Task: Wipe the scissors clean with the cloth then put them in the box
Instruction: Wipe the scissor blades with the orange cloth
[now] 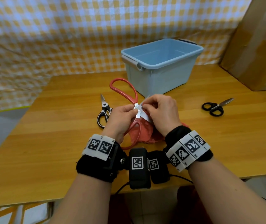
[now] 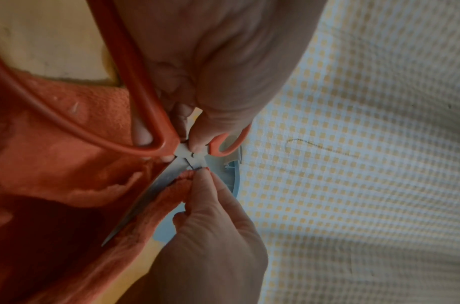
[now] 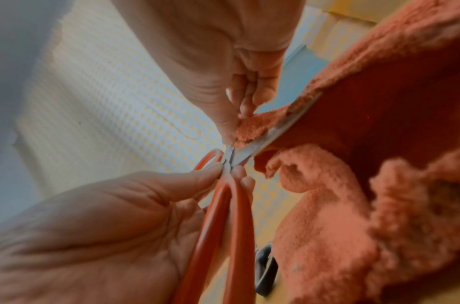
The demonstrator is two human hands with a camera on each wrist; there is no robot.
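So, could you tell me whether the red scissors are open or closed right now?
Open: the red scissors have their blades crossed in an X at the pivot, and the two handle loops are spread apart.

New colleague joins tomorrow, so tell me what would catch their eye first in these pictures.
The big red-handled scissors, open and held up mid-table: the left hand pinches them at the pivot while the right hand presses the red cloth to a blade. Just behind stands the open blue box, with black scissors lying to the right and black-and-white shears to the left.
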